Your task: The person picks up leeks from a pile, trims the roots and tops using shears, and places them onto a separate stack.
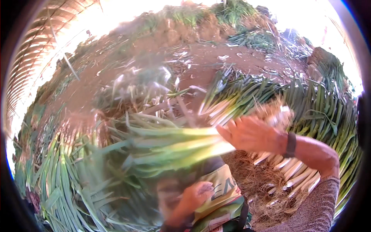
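A bunch of spring onions (174, 147) lies level across the middle, its green leaves to the left, blurred by motion. My right hand (249, 133) is closed round its pale stems near the root end, and brown roots (276, 110) stick out beyond the fingers. My left hand (197, 195) is below the bunch, near a printed yellow-green cloth (216, 193) over my lap, and apart from the leaves. Its fingers look curled, but blur hides whether anything is in them. A dark band (290, 145) is on my right wrist.
More spring onions (62, 181) are heaped at the left. Rows with white stems and tangled roots (297, 178) lie at the right, green leaves (320, 108) beyond. Loose trimmings (135, 85) litter the brown soil (201, 69) ahead. Further bunches (235, 13) stand at the far side.
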Available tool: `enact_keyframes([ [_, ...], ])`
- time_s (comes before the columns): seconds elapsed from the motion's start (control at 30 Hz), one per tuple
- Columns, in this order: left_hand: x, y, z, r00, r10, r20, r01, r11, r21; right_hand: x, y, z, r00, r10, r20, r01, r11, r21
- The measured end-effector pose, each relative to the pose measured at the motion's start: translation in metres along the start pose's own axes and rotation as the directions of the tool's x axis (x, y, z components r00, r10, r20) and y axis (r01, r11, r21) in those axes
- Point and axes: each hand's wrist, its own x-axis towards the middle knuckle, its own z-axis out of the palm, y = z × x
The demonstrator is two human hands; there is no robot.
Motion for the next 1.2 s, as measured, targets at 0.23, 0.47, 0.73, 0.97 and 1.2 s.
enact_keyframes([
  [0.23,0.006,-0.005,-0.049,0.947,0.025,-0.321,0.000,0.997,0.078,0.030,0.151,0.004,0.910,0.390,0.143,-0.388,0.921,-0.041],
  [0.47,0.012,0.004,-0.081,0.890,-0.075,-0.450,-0.042,0.969,-0.245,-0.101,0.249,0.060,0.613,0.786,0.081,-0.790,0.607,0.081],
  [0.73,0.011,0.000,-0.093,0.871,-0.093,-0.482,0.011,0.986,-0.169,-0.164,0.115,0.240,-0.031,0.910,0.413,-0.943,-0.163,0.289],
  [0.97,0.019,0.012,-0.086,0.913,-0.081,-0.401,0.116,0.991,0.063,-0.155,-0.082,0.377,-0.341,0.759,0.555,-0.653,-0.616,0.441],
  [1.2,0.013,0.034,-0.086,0.882,-0.117,-0.456,0.170,0.982,0.078,-0.098,-0.086,0.401,-0.351,0.671,0.653,-0.412,-0.737,0.536],
])
